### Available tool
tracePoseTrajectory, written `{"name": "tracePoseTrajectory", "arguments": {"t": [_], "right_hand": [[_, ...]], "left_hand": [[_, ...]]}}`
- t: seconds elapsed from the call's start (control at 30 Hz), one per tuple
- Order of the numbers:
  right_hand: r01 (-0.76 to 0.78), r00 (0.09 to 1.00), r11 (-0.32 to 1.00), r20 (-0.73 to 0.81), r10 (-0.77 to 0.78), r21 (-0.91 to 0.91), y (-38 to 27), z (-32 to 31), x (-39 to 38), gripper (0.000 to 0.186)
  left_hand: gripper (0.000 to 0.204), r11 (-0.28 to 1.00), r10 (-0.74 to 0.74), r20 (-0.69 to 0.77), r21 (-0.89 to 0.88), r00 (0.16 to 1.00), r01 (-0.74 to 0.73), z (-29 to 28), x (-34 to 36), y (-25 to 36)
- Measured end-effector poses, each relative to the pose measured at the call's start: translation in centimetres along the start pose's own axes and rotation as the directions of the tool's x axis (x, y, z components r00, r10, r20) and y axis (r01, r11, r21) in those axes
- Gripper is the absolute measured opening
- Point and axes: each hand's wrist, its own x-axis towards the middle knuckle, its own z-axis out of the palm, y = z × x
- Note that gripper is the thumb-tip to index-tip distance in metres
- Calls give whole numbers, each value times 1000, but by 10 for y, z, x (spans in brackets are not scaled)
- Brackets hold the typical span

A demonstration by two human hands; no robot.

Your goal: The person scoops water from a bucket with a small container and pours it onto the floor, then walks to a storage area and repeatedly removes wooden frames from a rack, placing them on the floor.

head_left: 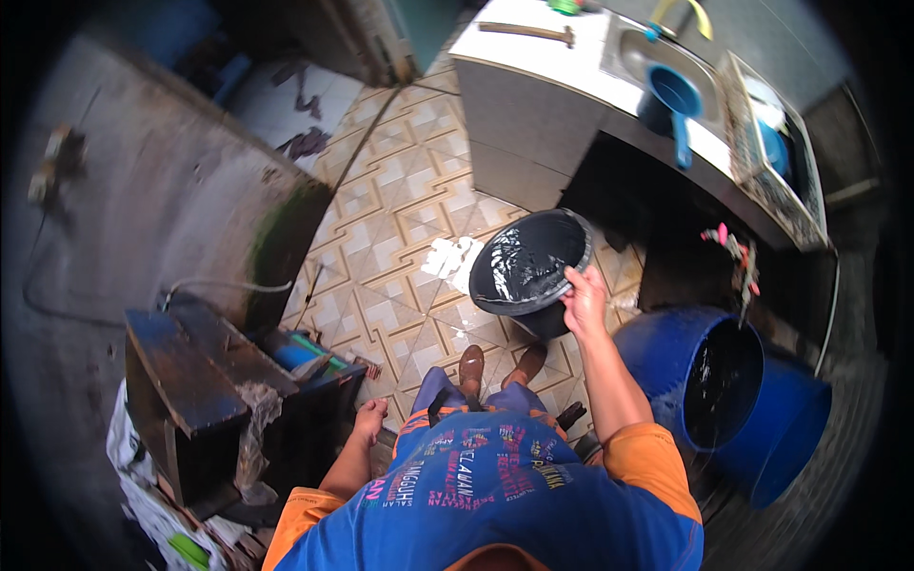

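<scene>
My right hand (586, 303) grips the rim of a black bucket (538, 257), fingers curled over its right edge. The bucket is tilted, and bright reflections on its dark inside look like water. It is in front of my feet; whether its base touches the floor I cannot tell. At my left side, my left hand (370, 419) hangs with its fingers curled in and nothing visible in them, close to a dark wooden cabinet (181, 371).
Two blue barrels (657, 371) stand to my right, one with dark water inside. Ahead, a white counter (533, 57) bears a hammer (528, 34), a sink (624, 57), a blue dipper (674, 95) and a dish rack (762, 162). Shiny patches mark the tiled floor (381, 228).
</scene>
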Motion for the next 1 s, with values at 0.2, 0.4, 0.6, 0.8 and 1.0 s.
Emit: {"name": "tracePoseTrajectory", "arguments": {"t": [0.2,0.4,0.6,0.8,1.0], "right_hand": [[138,982,804,184,-36,-578,102,136,61,27],[257,965,592,229,-124,-763,142,201,82,23],[287,958,556,232,-168,-780,139,214,96,29],[365,929,482,279,-243,-796,126,186,87,31],[266,958,433,188,-215,-861,98,120,64,27]], "left_hand": [[27,989,-104,-141,-122,984,87,-40,-28,-95],[31,906,-365,-145,-282,920,315,-48,-62,-162],[30,899,-354,-121,-318,927,302,-45,-61,-159],[36,937,-181,-120,-324,976,133,-39,-40,-137],[35,951,-201,-131,-265,971,161,-34,-48,-135]]}}
